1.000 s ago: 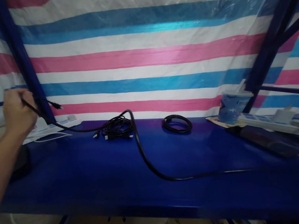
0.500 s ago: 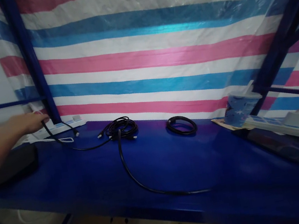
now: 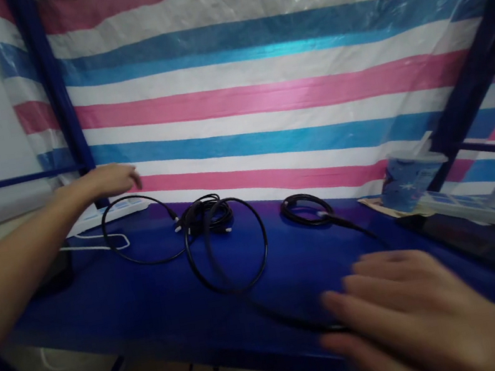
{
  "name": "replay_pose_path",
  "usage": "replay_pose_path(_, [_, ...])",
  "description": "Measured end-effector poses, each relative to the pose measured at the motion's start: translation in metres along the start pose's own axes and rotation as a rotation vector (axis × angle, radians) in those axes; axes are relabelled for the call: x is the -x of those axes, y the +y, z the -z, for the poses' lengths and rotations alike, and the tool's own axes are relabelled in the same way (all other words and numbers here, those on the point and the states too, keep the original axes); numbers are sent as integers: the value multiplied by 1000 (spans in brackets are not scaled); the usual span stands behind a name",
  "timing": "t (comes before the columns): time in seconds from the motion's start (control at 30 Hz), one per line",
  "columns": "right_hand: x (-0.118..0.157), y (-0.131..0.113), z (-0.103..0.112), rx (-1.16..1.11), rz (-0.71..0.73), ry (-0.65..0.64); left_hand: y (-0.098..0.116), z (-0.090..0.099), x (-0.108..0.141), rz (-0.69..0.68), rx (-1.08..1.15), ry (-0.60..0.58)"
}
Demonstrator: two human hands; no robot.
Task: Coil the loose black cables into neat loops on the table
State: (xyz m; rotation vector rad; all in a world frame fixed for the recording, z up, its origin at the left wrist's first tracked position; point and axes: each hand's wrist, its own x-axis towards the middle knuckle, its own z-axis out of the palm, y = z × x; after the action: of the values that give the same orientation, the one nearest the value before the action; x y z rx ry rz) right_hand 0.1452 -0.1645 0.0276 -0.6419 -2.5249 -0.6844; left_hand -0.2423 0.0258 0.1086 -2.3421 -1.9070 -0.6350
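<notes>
Pinching the cable [image 3: 309,326], the right hand [image 3: 405,305] could drag the coil [image 3: 198,225] by pulling — their loops overlap — while I cannot tell the left hand [image 3: 113,179] pose.

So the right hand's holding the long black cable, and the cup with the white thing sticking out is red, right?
Not quite: the cup with the white thing sticking out is blue, as the head view shows. The right hand is holding the long black cable.
</notes>
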Motion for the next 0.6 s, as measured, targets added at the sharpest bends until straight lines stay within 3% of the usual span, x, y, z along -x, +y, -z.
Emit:
replay_pose_path(0.1, [-43,3,-35,-5,128,-31,65,5,13,-182,156,186])
replay_pose_path(0.17, [-55,13,-61,33,181,-71,116,-6,30,-300,389,9])
replay_pose_path(0.23, [-56,30,-83,122,219,-74,160,-31,44,-402,397,-289])
replay_pose_path(0.27, [-54,40,-91,188,224,-45,177,-48,47,-429,363,-340])
replay_pose_path(0.3, [-51,50,-97,246,227,-25,190,-67,46,-380,343,-261])
replay_pose_path(0.37, [-44,69,-104,316,202,22,205,-104,34,-170,370,-39])
replay_pose_path(0.47, [-34,87,-107,309,133,31,204,-146,9,-62,534,-40])
replay_pose_path(0.53, [-31,90,-108,261,113,20,196,-159,-1,-111,507,12])
replay_pose_path(0.6, [-30,86,-109,197,131,22,188,-165,-3,-263,353,173])
